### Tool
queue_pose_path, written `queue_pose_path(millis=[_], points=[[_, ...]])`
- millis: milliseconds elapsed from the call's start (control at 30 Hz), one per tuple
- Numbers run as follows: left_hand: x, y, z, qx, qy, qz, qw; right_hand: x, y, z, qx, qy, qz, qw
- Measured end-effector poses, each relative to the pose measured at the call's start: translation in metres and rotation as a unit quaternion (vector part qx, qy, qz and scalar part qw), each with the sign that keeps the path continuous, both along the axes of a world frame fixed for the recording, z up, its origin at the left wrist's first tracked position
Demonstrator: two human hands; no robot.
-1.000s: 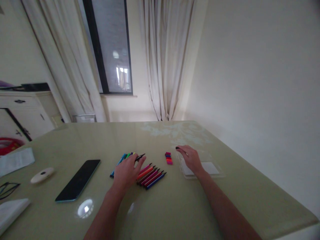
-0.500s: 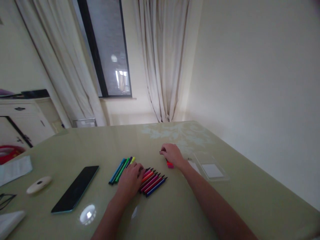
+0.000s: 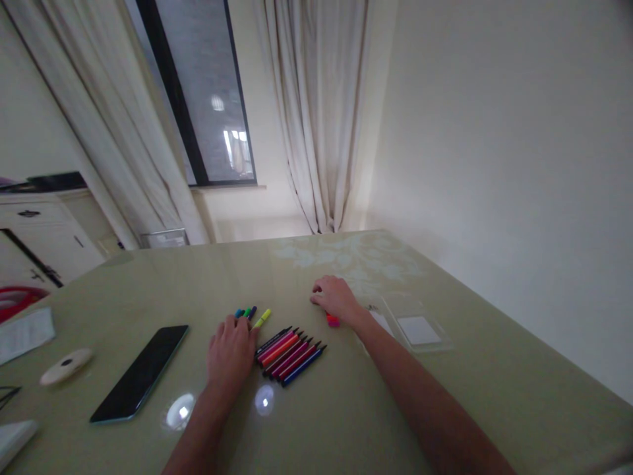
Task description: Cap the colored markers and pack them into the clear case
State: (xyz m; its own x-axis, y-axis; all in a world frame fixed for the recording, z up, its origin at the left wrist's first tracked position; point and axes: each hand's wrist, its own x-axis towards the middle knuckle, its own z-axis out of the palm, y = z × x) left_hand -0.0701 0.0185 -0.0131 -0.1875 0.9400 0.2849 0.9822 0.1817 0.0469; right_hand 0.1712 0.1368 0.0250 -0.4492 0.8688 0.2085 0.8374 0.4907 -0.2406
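My left hand [image 3: 230, 353] lies flat on the table over a bunch of blue and green markers [image 3: 246, 311], with only their tips showing past my fingers. A yellow marker [image 3: 262, 318] lies just right of them. A row of several red, pink, purple and blue markers [image 3: 289, 346] lies side by side right of that hand. My right hand [image 3: 336, 300] rests further back with its fingers curled down over a small stack of coloured caps. Only a pink cap [image 3: 333, 321] shows under the hand, and what the fingertips pinch is hidden.
A clear plastic case [image 3: 418, 326] lies right of my right forearm. A black phone [image 3: 141, 371] lies to the left, with a white oval object [image 3: 66, 366] and folded paper [image 3: 24, 326] beyond it. The wall runs along the table's right edge.
My right hand moved left from the clear case to the stack of caps. My left hand slid left off the red and pink markers onto the blue and green ones. The view tilted.
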Motion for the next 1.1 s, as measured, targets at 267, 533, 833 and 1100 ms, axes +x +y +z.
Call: queue_pose_path(millis=[267,533,833,1100], points=[[0.024,0.006,0.002,0.088,-0.285,-0.169,0.94,-0.028,-0.026,0.027,0.008,0.071,0.261,0.963],[0.035,-0.006,0.017,0.038,-0.245,-0.201,0.948,-0.022,-0.026,0.041,-0.039,0.045,0.318,0.946],[0.031,-0.008,0.029,-0.03,-0.192,-0.086,0.977,0.003,-0.01,0.044,-0.068,0.113,0.278,0.952],[0.017,0.003,0.005,0.039,-0.157,-0.125,0.979,0.018,0.001,0.036,0.006,0.052,0.116,0.992]])
